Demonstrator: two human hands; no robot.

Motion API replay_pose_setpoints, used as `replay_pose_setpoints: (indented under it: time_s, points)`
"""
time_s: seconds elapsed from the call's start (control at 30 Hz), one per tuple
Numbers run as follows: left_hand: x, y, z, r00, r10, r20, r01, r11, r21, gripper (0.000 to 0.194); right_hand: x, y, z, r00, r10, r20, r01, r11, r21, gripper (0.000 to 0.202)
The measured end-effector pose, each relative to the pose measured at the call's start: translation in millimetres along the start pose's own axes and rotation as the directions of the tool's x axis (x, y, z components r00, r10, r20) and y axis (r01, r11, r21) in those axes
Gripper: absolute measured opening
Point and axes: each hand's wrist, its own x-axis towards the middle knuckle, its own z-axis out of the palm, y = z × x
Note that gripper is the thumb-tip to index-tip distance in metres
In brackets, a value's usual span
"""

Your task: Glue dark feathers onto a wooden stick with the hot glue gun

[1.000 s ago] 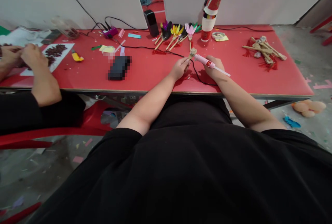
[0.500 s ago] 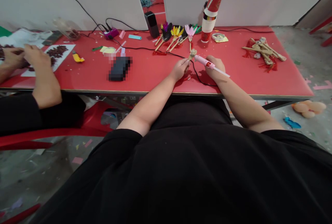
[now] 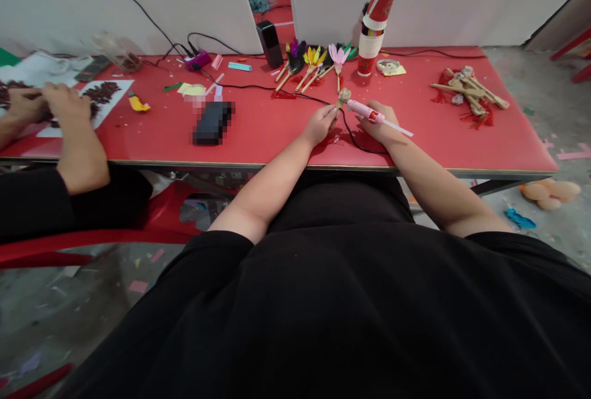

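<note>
My left hand (image 3: pixel 321 125) is closed around a tan stick with a knobbly head (image 3: pixel 343 96), held upright over the red table (image 3: pixel 268 131). My right hand (image 3: pixel 379 123) grips a pink glue gun (image 3: pixel 369 112), with a clear glue stick jutting from its rear. The gun's nozzle touches or almost touches the knobbly head. A bit of red tassel shows below my left hand. Beyond my hands lie sticks topped with petals, one pink (image 3: pixel 340 57) and one yellow (image 3: pixel 314 58).
Stacked cups (image 3: pixel 370 48) stand behind my right hand. A pile of tan sticks (image 3: pixel 473 92) lies at right. A black cable runs beneath my hands. At left are a blurred dark object (image 3: pixel 212 123) and another person's hands (image 3: pixel 67 103) over dark red pieces.
The glue gun and my right hand have shifted slightly right and down. My left hand stays nearly in place. The other person's hands have moved a little.
</note>
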Motion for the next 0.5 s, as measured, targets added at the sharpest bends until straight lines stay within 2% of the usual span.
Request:
replay_pose_setpoints:
  time_s: [0.13,0.27,0.5]
  points:
    - [0.4,-2.4,-0.6,0.999,0.038,-0.005,-0.037,0.998,0.047,0.065,-6.0,-4.7,-5.7,0.999,-0.033,-0.018,0.035,0.997,0.064,0.025]
    - [0.7,-4.0,-0.3,0.999,0.046,-0.021,-0.045,0.998,0.052,0.065,-7.0,-9.6,-8.6,0.998,-0.035,-0.045,0.038,0.998,0.056,0.027]
    - [0.5,-6.1,-3.2,1.0,0.03,0.007,-0.03,0.999,0.036,0.065,-2.7,-8.3,-8.3,0.986,-0.142,-0.087,0.137,0.988,-0.07,0.023]
